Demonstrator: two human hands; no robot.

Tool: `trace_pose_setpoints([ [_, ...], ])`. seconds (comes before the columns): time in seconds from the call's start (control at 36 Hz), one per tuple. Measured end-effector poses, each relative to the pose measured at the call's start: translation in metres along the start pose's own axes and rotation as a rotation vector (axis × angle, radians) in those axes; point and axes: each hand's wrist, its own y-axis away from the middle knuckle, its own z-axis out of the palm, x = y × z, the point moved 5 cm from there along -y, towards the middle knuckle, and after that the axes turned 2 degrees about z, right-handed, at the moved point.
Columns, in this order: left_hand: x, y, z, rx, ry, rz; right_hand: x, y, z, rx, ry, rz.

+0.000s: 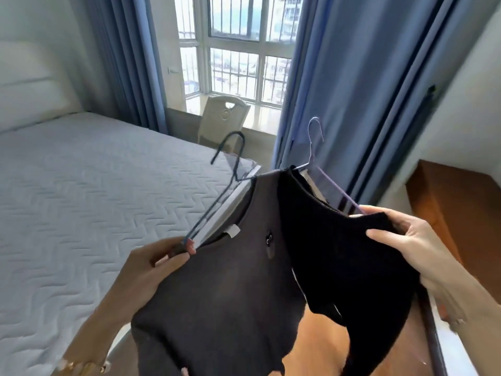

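A dark grey top (217, 294) hangs on a dark blue hanger (230, 156), whose hook points up toward the bed. My left hand (154, 264) pinches the near end of that hanger together with the top's shoulder. Beside it on the right a black top (339, 253) hangs on a purple hanger (315, 147). My right hand (414, 240) grips the black top's shoulder and the near end of the purple hanger. The two garments overlap in the middle, held in the air in front of me.
A bed with a white quilted mattress (81, 199) fills the left. Blue curtains (352, 90) frame a barred window (238, 50); a pale chair (225, 118) stands below it. A wooden cabinet (455, 202) is at the right, wood floor (320, 348) below.
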Motion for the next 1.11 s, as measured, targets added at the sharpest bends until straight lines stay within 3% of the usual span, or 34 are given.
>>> trace_pose_setpoints([
  [0.19, -0.004, -0.135, 0.005, -0.009, -0.281, 0.121, -0.029, -0.140, -0.026, -0.056, 0.341, -0.141],
  [0.47, -0.024, -0.268, -0.013, 0.233, -0.612, 0.168, -0.033, -0.339, -0.021, -0.208, 0.398, -0.223],
  [0.72, -0.065, -0.360, -0.022, 0.754, -0.848, -0.158, -0.021, -0.563, 0.033, -0.501, 0.409, -0.320],
  [0.94, -0.072, -0.442, -0.055, 0.980, -0.835, -0.354, -0.046, -0.748, 0.094, -0.769, 0.342, -0.385],
  [1.11, -0.065, -0.483, -0.083, 1.177, -0.803, -0.463, -0.069, -0.836, 0.171, -0.917, 0.316, -0.438],
])
